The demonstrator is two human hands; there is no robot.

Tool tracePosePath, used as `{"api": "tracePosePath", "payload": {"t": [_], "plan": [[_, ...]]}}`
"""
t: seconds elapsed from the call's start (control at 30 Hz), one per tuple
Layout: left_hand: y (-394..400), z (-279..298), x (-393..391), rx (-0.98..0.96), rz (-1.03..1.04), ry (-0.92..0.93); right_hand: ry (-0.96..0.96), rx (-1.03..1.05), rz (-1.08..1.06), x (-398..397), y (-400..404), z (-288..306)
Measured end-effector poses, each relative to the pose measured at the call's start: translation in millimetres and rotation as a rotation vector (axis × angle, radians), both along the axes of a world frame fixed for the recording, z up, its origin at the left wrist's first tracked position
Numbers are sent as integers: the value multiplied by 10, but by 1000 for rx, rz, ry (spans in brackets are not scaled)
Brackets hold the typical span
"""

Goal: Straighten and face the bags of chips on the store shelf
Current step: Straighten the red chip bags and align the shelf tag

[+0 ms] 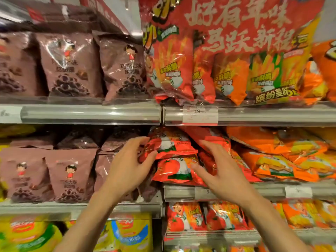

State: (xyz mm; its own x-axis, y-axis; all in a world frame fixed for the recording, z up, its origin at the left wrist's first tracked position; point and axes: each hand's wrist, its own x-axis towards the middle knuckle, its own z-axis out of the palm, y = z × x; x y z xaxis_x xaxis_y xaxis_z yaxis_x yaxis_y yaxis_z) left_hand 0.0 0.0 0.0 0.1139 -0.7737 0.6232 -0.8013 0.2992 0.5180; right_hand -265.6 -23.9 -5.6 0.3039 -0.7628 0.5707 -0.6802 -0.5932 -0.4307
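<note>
Red tomato-print chip bags lie stacked flat on the middle shelf. My left hand (130,165) holds the left edge of the upper red bag (170,145), thumb under and fingers over its corner. My right hand (221,172) has spread fingers; its thumb touches the lower red bag (177,170) and its fingers lie on a tilted red bag (211,138) to the right. Both forearms reach up from below.
Brown snack bags (70,176) stand left of my hands. Orange bags (283,159) lie piled to the right. A big red multipack (227,51) fills the shelf above, over a price tag (200,114). Yellow bags (127,231) and more red bags (185,217) sit below.
</note>
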Motion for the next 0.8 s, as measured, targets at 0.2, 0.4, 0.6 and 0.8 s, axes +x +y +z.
{"api": "tracePosePath", "payload": {"t": [0.2, 0.4, 0.6, 0.8], "plan": [[-157, 42, -33, 192, 93, -67, 150, 82, -67, 337, -206, 100], [-200, 71, -108, 211, 44, 164, 85, 109, -147, 500, -301, 142], [-142, 140, -219, 132, -53, 514, -109, 180, -132, 382, -281, 130], [-235, 171, -215, 280, -111, 883, -294, 213, -50, 295, -191, 63]]}}
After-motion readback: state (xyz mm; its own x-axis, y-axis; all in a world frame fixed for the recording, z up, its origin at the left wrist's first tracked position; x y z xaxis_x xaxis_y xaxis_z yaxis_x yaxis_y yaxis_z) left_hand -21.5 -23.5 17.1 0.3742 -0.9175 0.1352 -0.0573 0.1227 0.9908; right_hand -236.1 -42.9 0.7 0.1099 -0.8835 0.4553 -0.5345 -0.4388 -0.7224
